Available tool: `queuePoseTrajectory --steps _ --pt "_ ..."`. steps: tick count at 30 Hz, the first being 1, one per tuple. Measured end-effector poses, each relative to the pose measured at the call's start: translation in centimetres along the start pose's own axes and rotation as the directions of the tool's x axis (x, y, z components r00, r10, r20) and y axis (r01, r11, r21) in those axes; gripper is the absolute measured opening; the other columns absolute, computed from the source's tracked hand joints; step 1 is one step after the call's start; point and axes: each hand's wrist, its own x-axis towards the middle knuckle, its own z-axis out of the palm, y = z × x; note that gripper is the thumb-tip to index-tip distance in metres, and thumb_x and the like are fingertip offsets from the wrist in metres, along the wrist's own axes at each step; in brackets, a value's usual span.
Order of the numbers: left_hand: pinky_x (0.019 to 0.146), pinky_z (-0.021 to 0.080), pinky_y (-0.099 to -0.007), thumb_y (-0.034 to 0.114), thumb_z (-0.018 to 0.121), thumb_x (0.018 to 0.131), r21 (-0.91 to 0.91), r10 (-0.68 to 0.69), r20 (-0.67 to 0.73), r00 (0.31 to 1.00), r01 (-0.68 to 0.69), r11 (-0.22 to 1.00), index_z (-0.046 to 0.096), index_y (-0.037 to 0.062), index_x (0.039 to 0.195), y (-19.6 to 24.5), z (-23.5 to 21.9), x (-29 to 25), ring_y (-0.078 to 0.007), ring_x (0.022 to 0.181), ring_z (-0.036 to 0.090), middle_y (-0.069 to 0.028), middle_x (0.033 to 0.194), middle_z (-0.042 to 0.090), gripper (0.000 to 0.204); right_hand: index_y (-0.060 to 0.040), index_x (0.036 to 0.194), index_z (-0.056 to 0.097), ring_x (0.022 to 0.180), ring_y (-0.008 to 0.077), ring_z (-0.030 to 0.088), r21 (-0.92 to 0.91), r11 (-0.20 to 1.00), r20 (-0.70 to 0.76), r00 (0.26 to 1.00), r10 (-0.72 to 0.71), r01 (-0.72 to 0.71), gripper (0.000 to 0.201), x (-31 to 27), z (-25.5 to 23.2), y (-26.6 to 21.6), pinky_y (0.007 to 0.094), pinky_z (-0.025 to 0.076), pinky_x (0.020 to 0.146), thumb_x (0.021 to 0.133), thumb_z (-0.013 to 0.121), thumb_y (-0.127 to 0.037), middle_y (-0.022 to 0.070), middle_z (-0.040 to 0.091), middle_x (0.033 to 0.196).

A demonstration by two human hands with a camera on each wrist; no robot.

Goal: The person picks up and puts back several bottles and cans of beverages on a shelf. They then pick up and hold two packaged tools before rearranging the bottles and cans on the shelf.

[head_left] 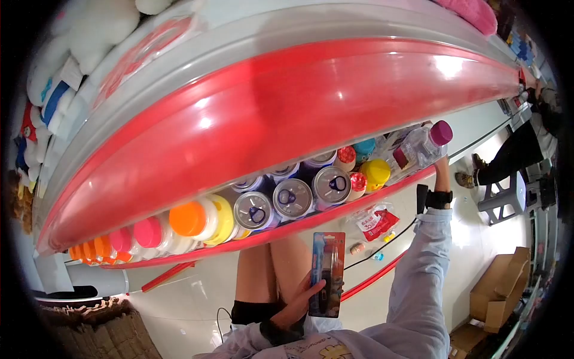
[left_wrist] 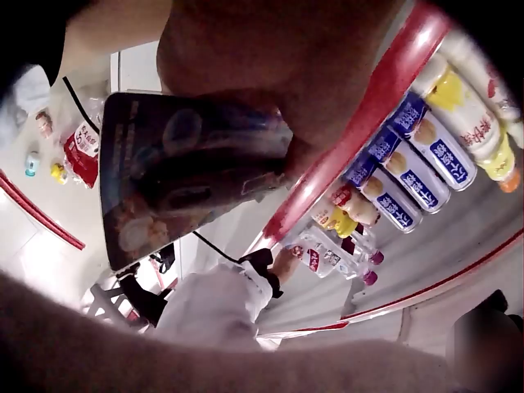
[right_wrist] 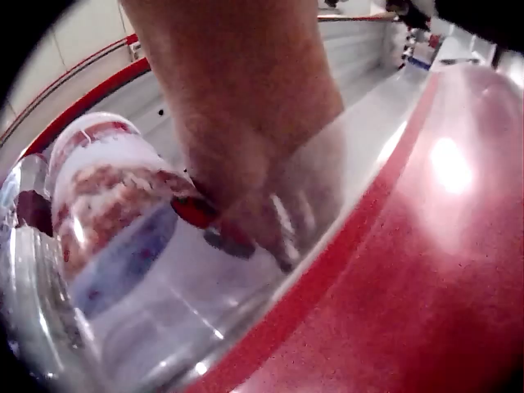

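My left hand (head_left: 302,304) grips a carded blister pack (head_left: 326,274) by its lower side, the thumb across its front. A long dark item lies under the plastic; its kind is unclear. In the left wrist view the pack (left_wrist: 184,168) hangs below the palm. My right hand (head_left: 441,170) reaches into the far right end of the shelf, beside a clear bottle with a purple cap (head_left: 441,133). The right wrist view shows that hand (right_wrist: 246,147) with its fingertips behind a clear plastic edge, near a printed white container (right_wrist: 115,205); I cannot tell whether it grips anything.
A curved red and clear cover (head_left: 287,107) overhangs the row. Silver-topped cans (head_left: 293,198), an orange-capped bottle (head_left: 188,218) and several other bottles line the shelf. A red packet (head_left: 378,222) lies on the floor; a grey stool (head_left: 505,197) and cardboard box (head_left: 499,290) stand to the right.
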Motion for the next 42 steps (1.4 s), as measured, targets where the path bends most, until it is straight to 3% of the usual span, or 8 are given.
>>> queuePoseTrajectory --steps 3,8,11,22,32,35,42 --pt "0.093 0.049 -0.0394 0.028 0.053 0.096 -0.010 0.000 -0.001 1.000 0.000 1.000 0.032 0.0050 0.139 -0.6 -0.5 0.2 -0.0261 0.111 0.059 -0.0169 0.123 0.057 0.054 0.0036 0.125 0.053 0.097 0.0176 0.060 0.007 0.998 0.116 0.991 0.063 -0.065 0.046 0.5 -1.4 0.2 0.0312 0.046 0.086 0.082 0.066 -0.009 0.0092 0.065 0.106" --pt "0.092 0.050 -0.0397 0.029 0.053 0.096 -0.001 0.011 0.010 1.000 -0.011 1.000 0.032 0.0046 0.139 -2.2 -1.7 0.6 -0.0264 0.110 0.059 -0.0173 0.121 0.058 0.054 0.0034 0.121 0.053 0.104 0.0214 0.058 0.110 0.987 0.280 0.956 0.083 -0.118 0.043 0.6 -2.1 6.7 0.0341 0.045 0.090 0.082 0.065 -0.007 0.0125 0.064 0.111" --pt "0.091 0.051 -0.0396 0.029 0.053 0.096 0.000 -0.030 -0.003 1.000 0.030 1.000 0.032 0.0046 0.139 -1.9 -1.2 0.4 -0.0260 0.110 0.059 -0.0173 0.121 0.058 0.054 0.0022 0.126 0.050 0.112 0.0240 0.056 0.131 0.990 0.215 0.977 0.013 -0.042 0.047 0.4 -1.1 7.6 0.0343 0.042 0.095 0.082 0.065 -0.008 0.0172 0.060 0.119" --pt "0.092 0.050 -0.0399 0.026 0.052 0.097 -0.001 -0.005 -0.020 1.000 0.005 1.000 0.031 0.0047 0.139 -1.5 -0.9 0.6 -0.0265 0.111 0.059 -0.0172 0.120 0.058 0.052 0.0019 0.124 0.052 0.107 0.0233 0.057 0.067 0.998 0.054 0.998 -0.011 0.008 0.042 -0.3 -0.6 6.7 0.0338 0.043 0.092 0.085 0.062 -0.012 0.0153 0.061 0.114" --pt "0.088 0.052 -0.0410 0.022 0.051 0.096 -0.052 0.004 -0.039 0.999 -0.006 0.999 0.033 0.0060 0.137 -1.2 -0.9 0.8 -0.0266 0.105 0.061 -0.0170 0.118 0.059 0.048 0.0017 0.122 0.054 0.102 0.0226 0.058 0.048 0.998 -0.006 0.999 -0.036 0.037 0.038 -0.4 1.0 7.3 0.0333 0.044 0.088 0.088 0.058 -0.015 0.0137 0.063 0.110" --pt "0.087 0.053 -0.0366 0.023 0.055 0.096 -0.106 0.023 -0.024 0.999 -0.025 0.994 0.036 0.0025 0.133 -1.1 -0.9 0.8 -0.0235 0.103 0.062 -0.0143 0.116 0.059 0.046 0.0016 0.122 0.055 0.101 0.0224 0.059 0.046 0.998 -0.015 0.999 -0.043 0.044 0.037 -0.2 1.2 7.2 0.0331 0.045 0.087 0.089 0.057 -0.016 0.0132 0.063 0.108" --pt "0.088 0.053 -0.0369 0.024 0.054 0.096 -0.072 -0.006 -0.065 0.998 0.001 0.997 0.037 0.0039 0.134 -1.9 -1.3 0.6 -0.0233 0.106 0.061 -0.0137 0.119 0.058 0.046 0.0015 0.121 0.056 0.098 0.0219 0.060 0.032 0.998 -0.034 0.998 -0.061 0.062 0.035 0.8 0.3 5.5 0.0328 0.045 0.084 0.091 0.055 -0.018 0.0120 0.064 0.105"
